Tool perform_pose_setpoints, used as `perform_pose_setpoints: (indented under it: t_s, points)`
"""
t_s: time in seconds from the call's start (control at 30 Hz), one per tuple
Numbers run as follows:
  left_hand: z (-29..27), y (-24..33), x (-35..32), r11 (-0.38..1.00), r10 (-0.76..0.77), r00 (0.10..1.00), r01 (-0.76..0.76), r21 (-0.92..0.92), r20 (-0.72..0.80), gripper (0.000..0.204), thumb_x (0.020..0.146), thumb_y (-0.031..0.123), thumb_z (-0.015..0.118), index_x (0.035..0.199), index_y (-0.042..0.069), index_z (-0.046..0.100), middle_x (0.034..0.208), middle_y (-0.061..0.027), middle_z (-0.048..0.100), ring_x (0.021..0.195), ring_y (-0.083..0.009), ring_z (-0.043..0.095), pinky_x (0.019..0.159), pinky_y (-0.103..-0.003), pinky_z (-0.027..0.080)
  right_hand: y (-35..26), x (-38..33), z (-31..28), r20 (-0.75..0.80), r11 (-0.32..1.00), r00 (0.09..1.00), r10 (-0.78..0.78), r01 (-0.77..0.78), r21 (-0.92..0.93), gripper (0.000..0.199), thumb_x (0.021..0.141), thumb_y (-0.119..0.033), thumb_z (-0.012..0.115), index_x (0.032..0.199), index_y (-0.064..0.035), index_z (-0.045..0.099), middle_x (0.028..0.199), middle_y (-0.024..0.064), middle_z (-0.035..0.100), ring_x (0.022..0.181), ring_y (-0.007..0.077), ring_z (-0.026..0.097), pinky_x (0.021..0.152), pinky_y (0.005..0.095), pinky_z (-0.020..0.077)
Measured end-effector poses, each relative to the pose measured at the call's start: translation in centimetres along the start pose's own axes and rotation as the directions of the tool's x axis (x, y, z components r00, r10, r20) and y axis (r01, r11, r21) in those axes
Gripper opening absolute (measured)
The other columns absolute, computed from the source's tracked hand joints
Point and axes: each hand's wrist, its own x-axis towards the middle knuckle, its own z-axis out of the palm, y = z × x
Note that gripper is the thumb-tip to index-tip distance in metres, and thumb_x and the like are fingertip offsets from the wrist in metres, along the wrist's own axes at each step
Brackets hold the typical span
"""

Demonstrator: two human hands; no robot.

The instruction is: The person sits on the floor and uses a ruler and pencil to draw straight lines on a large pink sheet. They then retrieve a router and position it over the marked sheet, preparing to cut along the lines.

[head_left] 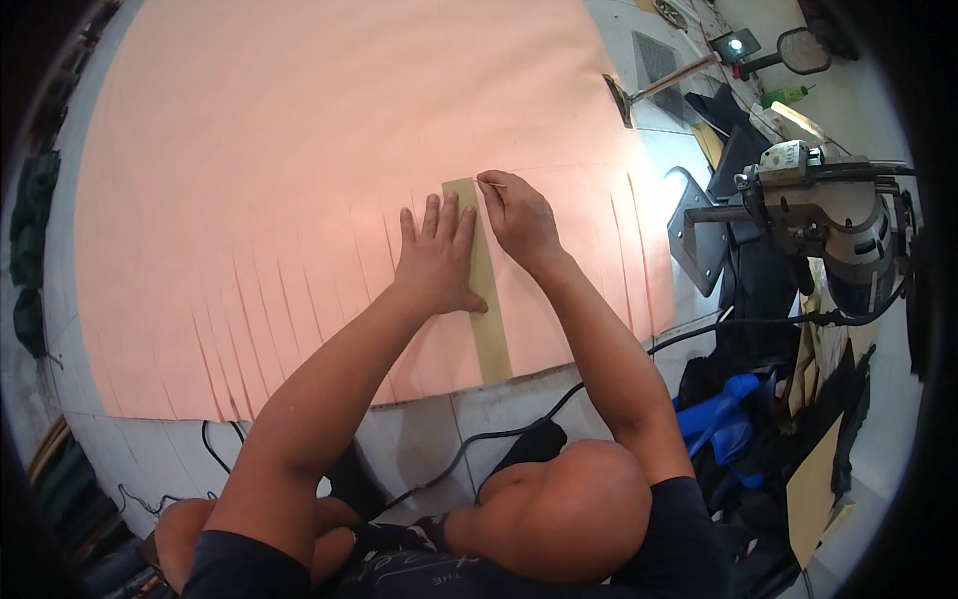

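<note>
A large pink sheet (329,110), paper or cloth, lies spread on the floor, with several long thin slits or lines running up from its near edge. On it lies a narrow olive-tan strip (489,334), slightly tilted, its lower end close to the sheet's near edge. My left hand (436,258) presses down flat with spread fingers, partly on the strip and partly on the sheet. Beside the strip's far end, my right hand (521,218) is closed in a pinch. A small, thin thing shows at its fingertips, too small to name.
A cutting machine (848,225) with a flat metal base stands at the right; its black cable (529,429) runs along the floor below the sheet. A metal bar with a dark foot (621,100) touches the sheet's right edge. Blue fabric (720,424) and dark scraps lie lower right.
</note>
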Motion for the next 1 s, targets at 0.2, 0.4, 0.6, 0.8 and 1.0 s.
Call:
perform_pose_setpoints:
  t_s: [0.2,0.4,0.6,0.8,1.0]
  points:
    - [-0.6,0.4,0.1,1.000,-0.018,1.000,0.018,0.017,0.003,0.140,0.058,0.065,0.089,0.163,0.002,0.022,0.170,-0.0261,0.016,0.158,-0.0441,0.013,0.121,-0.071,0.013,-0.4,-0.4,-0.8,0.088,0.984,0.985,-0.145,0.154,-0.094,0.022,0.101,-0.015,0.056,0.117,-0.0051,0.066,0.112,0.0130,0.071,0.098,0.0325,0.071,0.081,0.0438,0.0578]
    - [-0.5,0.4,0.3,1.000,-0.009,0.999,0.008,0.028,0.049,0.145,0.058,0.069,0.087,0.164,0.001,0.016,0.170,-0.0280,0.013,0.158,-0.0458,0.011,0.122,-0.069,0.014,-1.0,-8.9,-2.9,0.167,0.923,0.940,-0.297,0.327,-0.205,0.015,0.087,-0.010,0.061,0.101,-0.0052,0.061,0.092,0.0103,0.062,0.082,0.0298,0.068,0.066,0.0410,0.0561]
    - [-0.5,0.6,0.1,1.000,-0.013,0.999,0.013,0.017,0.031,0.144,0.058,0.068,0.088,0.164,0.001,0.016,0.170,-0.0284,0.012,0.158,-0.0459,0.009,0.124,-0.066,0.012,-2.8,-22.1,-6.1,0.348,0.957,0.922,-0.170,0.238,-0.163,0.016,0.092,-0.007,0.064,0.108,-0.0041,0.066,0.097,0.0124,0.069,0.081,0.0310,0.068,0.070,0.0423,0.0542]
    - [0.0,-0.1,-0.1,1.000,0.002,1.000,-0.002,0.012,-0.012,0.142,0.059,0.069,0.087,0.164,0.002,0.018,0.170,-0.0267,0.013,0.159,-0.0441,0.008,0.124,-0.067,0.010,-4.8,-25.2,-9.6,0.058,0.984,0.987,-0.150,0.154,-0.084,0.011,0.093,-0.008,0.063,0.103,-0.0036,0.067,0.093,0.0131,0.069,0.082,0.0321,0.067,0.068,0.0438,0.0524]
    - [2.5,1.5,-0.7,0.995,0.085,0.985,-0.093,-0.042,-0.153,0.137,0.063,0.077,0.080,0.161,-0.001,0.026,0.169,-0.0281,0.019,0.159,-0.0427,0.011,0.125,-0.066,0.005,-2.4,-23.1,-7.6,-0.046,0.999,0.999,-0.003,0.001,-0.053,0.017,0.095,-0.013,0.065,0.110,-0.0043,0.069,0.103,0.0139,0.072,0.096,0.0337,0.067,0.085,0.0465,0.0498]
